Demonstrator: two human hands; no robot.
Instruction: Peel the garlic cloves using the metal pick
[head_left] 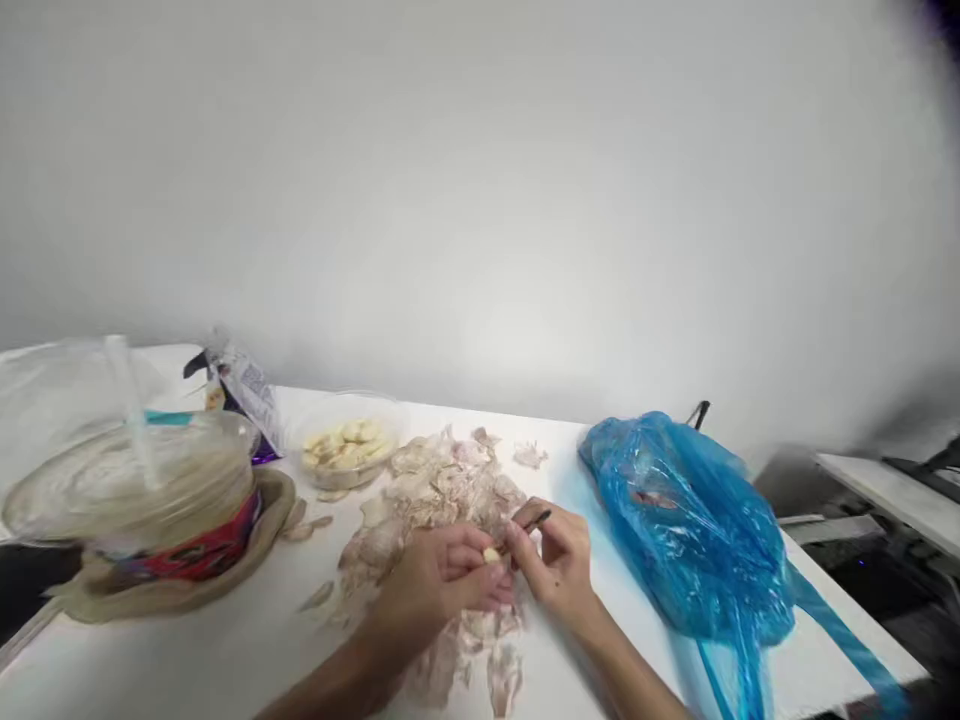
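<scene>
My left hand (439, 580) pinches a small pale garlic clove (491, 555) between its fingertips. My right hand (555, 560) is closed round a thin dark tool (537, 520), its tip close to the clove. Both hands hover over a heap of papery garlic skins (442, 490) spread on the white table (225, 660). A clear bowl of peeled cloves (346, 448) stands just beyond the heap, to the left.
A crumpled blue plastic bag (686, 520) lies at the right, its handles trailing over the table's front edge. At the left a straw hat (172, 580) sits under a clear lidded container (127, 480). A small printed packet (244, 390) stands behind it.
</scene>
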